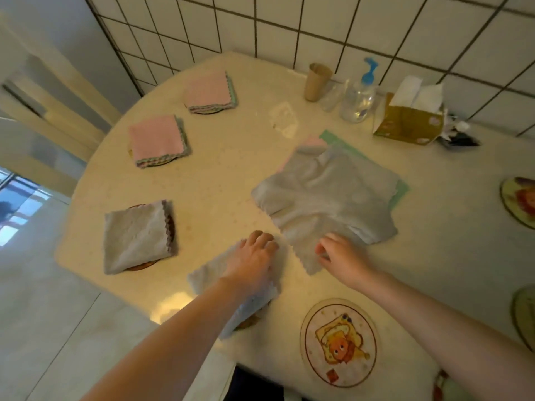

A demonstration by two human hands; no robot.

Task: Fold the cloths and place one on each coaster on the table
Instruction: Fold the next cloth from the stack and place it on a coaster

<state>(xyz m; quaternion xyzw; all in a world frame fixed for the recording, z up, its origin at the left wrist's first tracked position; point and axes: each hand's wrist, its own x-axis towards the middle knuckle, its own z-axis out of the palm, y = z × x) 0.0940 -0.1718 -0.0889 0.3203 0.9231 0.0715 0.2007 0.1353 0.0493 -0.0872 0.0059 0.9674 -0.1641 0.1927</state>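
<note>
My left hand [252, 260] lies flat, fingers spread, on a folded grey cloth [208, 280] that covers a coaster at the table's near edge. My right hand [337, 256] pinches the near corner of an unfolded grey cloth [327, 195], the top of a loose pile with pink and green cloths under it. A folded grey cloth [136, 235] sits on a coaster at the left. Two folded pink cloths [157, 140] [210, 91] rest on coasters farther back. A bare round coaster [338, 341] with a cartoon picture lies near my right forearm.
At the right table edge, two more coasters [519, 199] [525, 316] are partly in view. By the tiled wall stand a brown cup [317, 81], a clear pump bottle [359, 95] and a tissue box [409, 117]. The table [225, 180] is round, with the floor at the left.
</note>
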